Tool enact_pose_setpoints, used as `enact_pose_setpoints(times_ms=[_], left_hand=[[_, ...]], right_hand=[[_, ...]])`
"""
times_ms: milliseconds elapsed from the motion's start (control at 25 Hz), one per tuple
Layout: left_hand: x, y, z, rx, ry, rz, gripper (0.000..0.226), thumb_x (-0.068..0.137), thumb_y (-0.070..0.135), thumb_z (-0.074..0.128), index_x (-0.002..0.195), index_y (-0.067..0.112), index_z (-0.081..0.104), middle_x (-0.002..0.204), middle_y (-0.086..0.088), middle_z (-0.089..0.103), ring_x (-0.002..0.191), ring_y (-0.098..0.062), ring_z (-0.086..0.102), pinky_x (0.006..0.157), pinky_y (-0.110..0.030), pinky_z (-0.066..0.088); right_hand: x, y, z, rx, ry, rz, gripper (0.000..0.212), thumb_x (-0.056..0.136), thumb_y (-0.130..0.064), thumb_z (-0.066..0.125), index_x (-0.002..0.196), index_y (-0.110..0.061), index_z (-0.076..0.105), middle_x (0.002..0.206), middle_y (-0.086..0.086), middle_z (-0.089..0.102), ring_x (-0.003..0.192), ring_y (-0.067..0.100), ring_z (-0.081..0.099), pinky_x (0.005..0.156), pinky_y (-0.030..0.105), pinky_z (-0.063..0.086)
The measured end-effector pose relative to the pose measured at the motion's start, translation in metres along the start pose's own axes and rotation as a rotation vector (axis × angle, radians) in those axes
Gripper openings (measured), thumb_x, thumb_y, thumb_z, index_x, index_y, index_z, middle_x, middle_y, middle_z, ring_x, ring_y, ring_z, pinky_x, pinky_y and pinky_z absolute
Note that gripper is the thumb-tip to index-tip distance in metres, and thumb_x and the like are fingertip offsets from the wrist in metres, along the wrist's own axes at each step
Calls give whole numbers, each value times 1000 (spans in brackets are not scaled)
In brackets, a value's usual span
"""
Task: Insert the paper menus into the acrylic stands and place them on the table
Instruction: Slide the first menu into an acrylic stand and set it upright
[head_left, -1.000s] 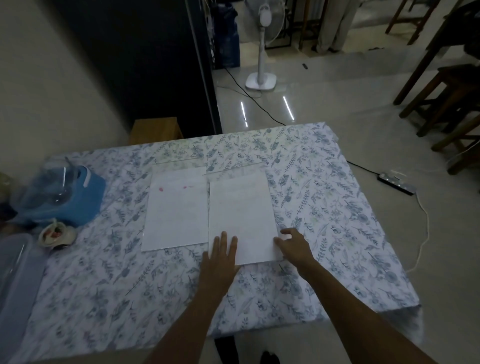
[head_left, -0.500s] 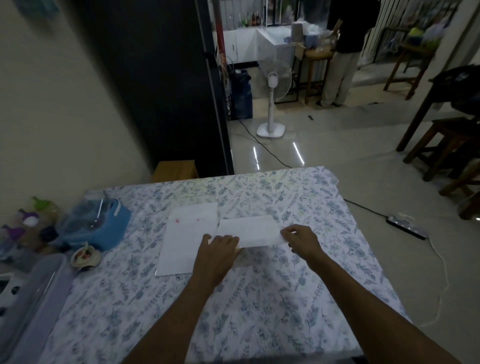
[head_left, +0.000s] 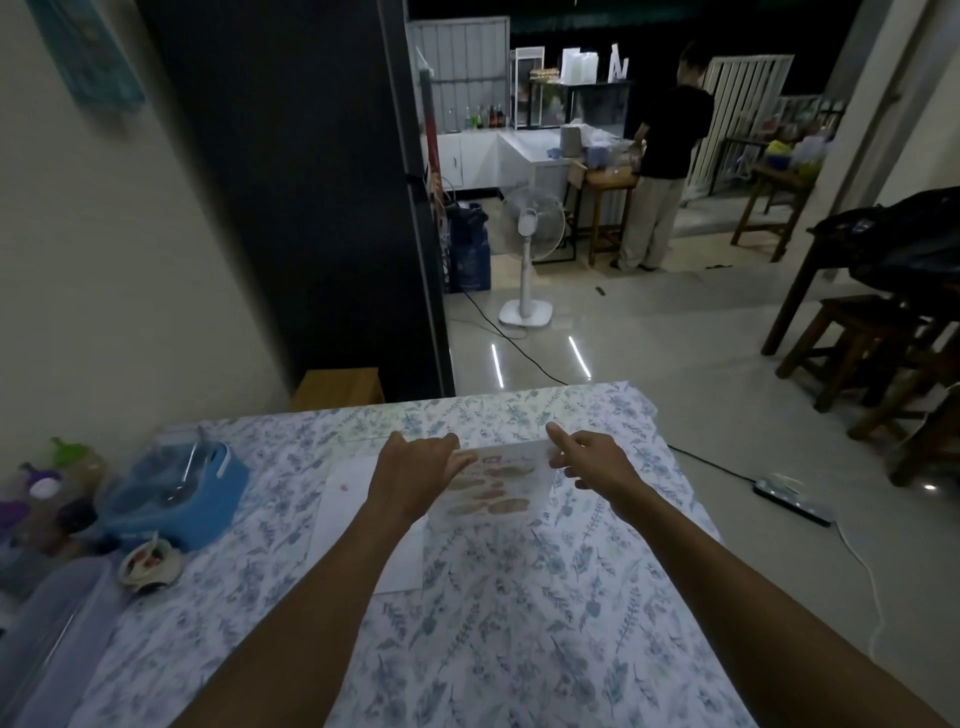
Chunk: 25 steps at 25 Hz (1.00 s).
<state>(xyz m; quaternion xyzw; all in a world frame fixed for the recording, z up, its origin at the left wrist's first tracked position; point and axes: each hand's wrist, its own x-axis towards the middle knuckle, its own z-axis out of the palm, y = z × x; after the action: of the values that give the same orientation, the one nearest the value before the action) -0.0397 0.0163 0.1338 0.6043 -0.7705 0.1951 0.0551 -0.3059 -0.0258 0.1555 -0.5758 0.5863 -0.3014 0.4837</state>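
Note:
I hold a paper menu (head_left: 493, 486) tilted up off the floral tablecloth (head_left: 519, 623), its printed side with food pictures facing me. My left hand (head_left: 415, 470) grips its upper left edge. My right hand (head_left: 592, 462) pinches its upper right corner with the index finger sticking up. A second paper menu (head_left: 345, 501) lies blank side up on the table to the left, partly under my left forearm. A faint clear edge, perhaps an acrylic stand (head_left: 363, 438), shows on the cloth just beyond the papers; I cannot make it out well.
A blue tub with a clear lid (head_left: 171, 493), a small bowl (head_left: 148, 564), bottles (head_left: 47, 493) and a clear plastic box (head_left: 41, 634) crowd the table's left side. On the floor beyond are a standing fan (head_left: 527, 260), a power strip (head_left: 795, 499) and wooden stools (head_left: 857, 343). A person (head_left: 660, 156) stands at the far counter.
The right-hand paper lay flat and blank a second ago; both hands lifted its near edge and turned it over, so the printed side faces me. My view tilted upward.

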Motion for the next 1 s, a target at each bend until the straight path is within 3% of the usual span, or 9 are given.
enact_pose_setpoints(times_ms=[80, 240, 360, 480, 600, 680, 760, 1000], left_hand=[[8, -1, 5, -11, -28, -63, 85, 92, 62, -11, 96, 24, 66, 77, 1, 66, 62, -21, 61, 69, -37, 43], [21, -4, 23, -109, -63, -197, 34, 90, 58, 55, 97, 26, 61, 86, 2, 65, 78, -21, 61, 70, -39, 51], [31, -12, 30, -96, -45, -223, 47, 74, 42, 80, 110, 22, 58, 98, -1, 66, 86, -23, 61, 71, -40, 49], [44, -24, 36, -118, -36, -225, 69, 63, 49, 86, 119, 20, 56, 106, -3, 67, 93, -26, 62, 80, -47, 51], [55, -31, 48, -119, -38, -218, 83, 62, 48, 87, 130, 18, 49, 119, -5, 64, 106, -27, 59, 92, -51, 48], [63, -37, 57, -139, -35, -216, 85, 62, 44, 89, 131, 17, 48, 122, -5, 63, 111, -26, 58, 96, -51, 47], [72, -44, 64, -172, -35, -215, 82, 64, 42, 88, 131, 18, 46, 122, -4, 62, 111, -24, 57, 96, -50, 47], [90, -58, 71, -210, -56, -186, 80, 68, 38, 85, 133, 18, 43, 119, -3, 60, 109, -24, 55, 97, -51, 44]], right_hand=[[2, -4, 3, -27, 1, -24, 56, 90, -64, 53, 103, -12, 70, 95, 3, 76, 90, 23, 71, 76, 36, 56], [16, -15, 11, -22, 65, -3, 54, 90, -65, 52, 100, -14, 68, 94, 3, 76, 86, 23, 70, 68, 32, 52], [35, -23, 19, 28, 82, 40, 53, 88, -66, 54, 102, -17, 67, 96, 4, 75, 86, 22, 70, 71, 36, 52], [55, -31, 27, 78, 122, 73, 52, 87, -64, 58, 106, -17, 64, 100, 7, 72, 88, 25, 69, 77, 40, 53], [72, -37, 29, 113, 119, 148, 51, 85, -64, 62, 93, -14, 64, 97, 6, 68, 87, 26, 67, 89, 49, 53], [82, -40, 29, 169, 84, 237, 54, 82, -65, 65, 93, -13, 63, 102, 6, 65, 91, 26, 64, 92, 49, 50], [91, -41, 32, 196, 66, 293, 63, 78, -68, 66, 106, -12, 60, 112, 9, 62, 98, 30, 62, 90, 47, 49], [113, -48, 45, 268, 97, 306, 63, 80, -65, 67, 110, -10, 58, 117, 12, 63, 102, 32, 61, 91, 47, 47]])
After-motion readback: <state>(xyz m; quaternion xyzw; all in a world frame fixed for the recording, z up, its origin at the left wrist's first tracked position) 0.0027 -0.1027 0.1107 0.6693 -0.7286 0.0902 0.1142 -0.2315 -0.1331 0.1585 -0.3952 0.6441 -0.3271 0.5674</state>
